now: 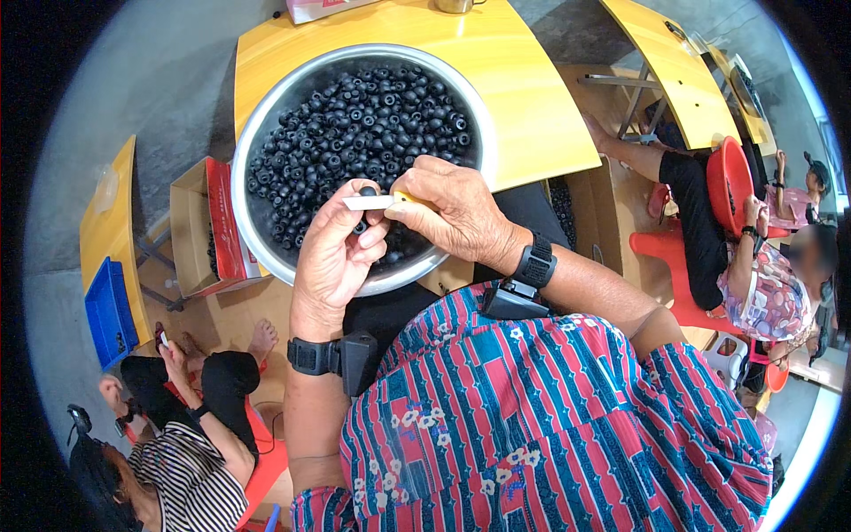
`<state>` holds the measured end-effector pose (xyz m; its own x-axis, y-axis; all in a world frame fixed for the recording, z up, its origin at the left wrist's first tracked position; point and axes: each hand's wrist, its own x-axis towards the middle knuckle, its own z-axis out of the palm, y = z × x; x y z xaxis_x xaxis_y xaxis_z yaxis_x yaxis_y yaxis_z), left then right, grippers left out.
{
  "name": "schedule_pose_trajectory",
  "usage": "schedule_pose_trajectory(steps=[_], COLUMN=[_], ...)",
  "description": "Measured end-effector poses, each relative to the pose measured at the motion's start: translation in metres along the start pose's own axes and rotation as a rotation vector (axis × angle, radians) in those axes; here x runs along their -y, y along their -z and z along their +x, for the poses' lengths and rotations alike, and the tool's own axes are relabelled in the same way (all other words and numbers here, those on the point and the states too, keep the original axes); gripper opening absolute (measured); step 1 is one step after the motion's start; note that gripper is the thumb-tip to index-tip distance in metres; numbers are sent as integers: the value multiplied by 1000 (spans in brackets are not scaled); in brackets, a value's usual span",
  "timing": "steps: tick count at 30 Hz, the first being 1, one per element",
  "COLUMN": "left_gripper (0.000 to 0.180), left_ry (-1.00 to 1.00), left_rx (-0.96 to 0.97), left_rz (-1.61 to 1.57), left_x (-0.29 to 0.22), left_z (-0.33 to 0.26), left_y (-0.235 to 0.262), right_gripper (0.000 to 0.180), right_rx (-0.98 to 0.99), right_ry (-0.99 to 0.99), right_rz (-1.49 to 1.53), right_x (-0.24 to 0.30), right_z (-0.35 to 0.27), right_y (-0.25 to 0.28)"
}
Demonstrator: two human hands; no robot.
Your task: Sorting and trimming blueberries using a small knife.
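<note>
A wide metal bowl (488, 142) in front of me is heaped with small round black pieces (355, 120), many with a ring-like mark or hole at one end. My left hand (330, 253) is over the bowl's near side. Its thumb and fingertips pinch one small black round piece (368, 191). My right hand (461, 208) is closed around a small knife with a yellow handle (409, 199). The pale, short blade (365, 203) points left and lies across the pinched piece, at my left fingertips. Whether it cuts in, I cannot tell.
The bowl rests partly on a yellow table (523, 97). An open cardboard box (191, 226) and a blue tray (110, 310) are at the left. One person (186, 461) sits lower left; another (771, 284), at the right, has a red basin (729, 191).
</note>
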<state>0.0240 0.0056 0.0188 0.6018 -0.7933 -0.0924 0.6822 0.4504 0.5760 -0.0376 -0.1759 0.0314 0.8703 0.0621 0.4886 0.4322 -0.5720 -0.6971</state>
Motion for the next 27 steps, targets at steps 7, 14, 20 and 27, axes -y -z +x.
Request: schedule_pose_trajectory(steps=[7,14,20,27], left_gripper=[23,29,30,24], left_ry=[-32,-64,-71,-54], left_rx=[13,4,-15,10], left_rz=[38,100,105,33], left_x=[1,1,2,2], left_z=[0,0,-2,-1], left_y=[0,-2,-3,2], right_gripper=[21,22,23,25], right_rx=[11,21,6,2], right_ry=[13,31,38,39], right_rz=[-9,-13,-30,-20], right_x=[-3,-4,-4,-5], right_z=[-1,-1,-1,-1], right_y=[-1,-1,-1,-3])
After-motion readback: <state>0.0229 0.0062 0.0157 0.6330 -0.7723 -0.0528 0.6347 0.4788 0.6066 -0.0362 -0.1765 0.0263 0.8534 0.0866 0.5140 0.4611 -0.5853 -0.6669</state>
